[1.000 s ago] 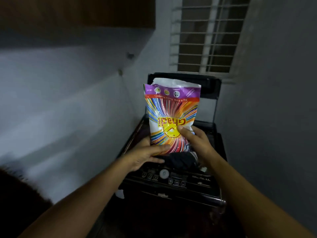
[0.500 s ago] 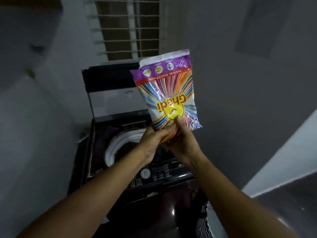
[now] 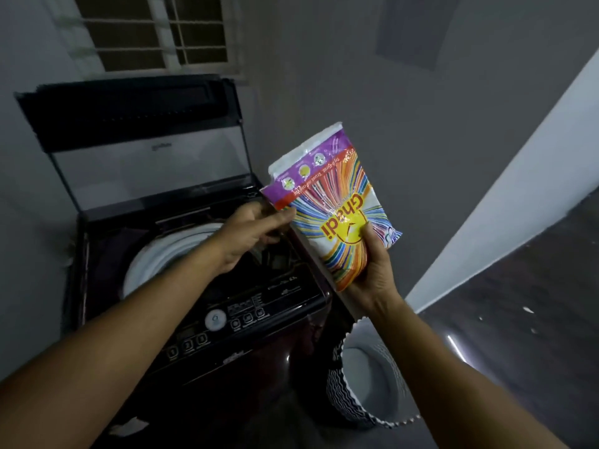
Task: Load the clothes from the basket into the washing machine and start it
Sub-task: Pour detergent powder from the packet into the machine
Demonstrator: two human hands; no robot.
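A top-loading dark washing machine (image 3: pixel 107 264) stands at the left with its lid (image 3: pixel 136 124) raised and the white drum rim (image 3: pixel 168 254) showing. My right hand (image 3: pixel 369 273) grips the lower end of a colourful detergent packet (image 3: pixel 334 209), held upside down to the right of the drum. My left hand (image 3: pixel 256 228) pinches the packet's upper left corner over the machine's right side. The laundry basket (image 3: pixel 366 377) with a wavy black-and-white pattern stands on the floor, right of the machine, and its white inside shows no clothes.
The control panel (image 3: pixel 227 322) with a round dial and several buttons runs along the machine's front edge. A barred window (image 3: pixel 155 30) is behind the machine. Grey walls close in on the left and right. Dark glossy floor (image 3: pixel 518 303) lies at the right.
The view has swung right and down, bringing the basket into sight. The packet has tilted, and my left hand has shifted from its bottom up to the upper left corner.
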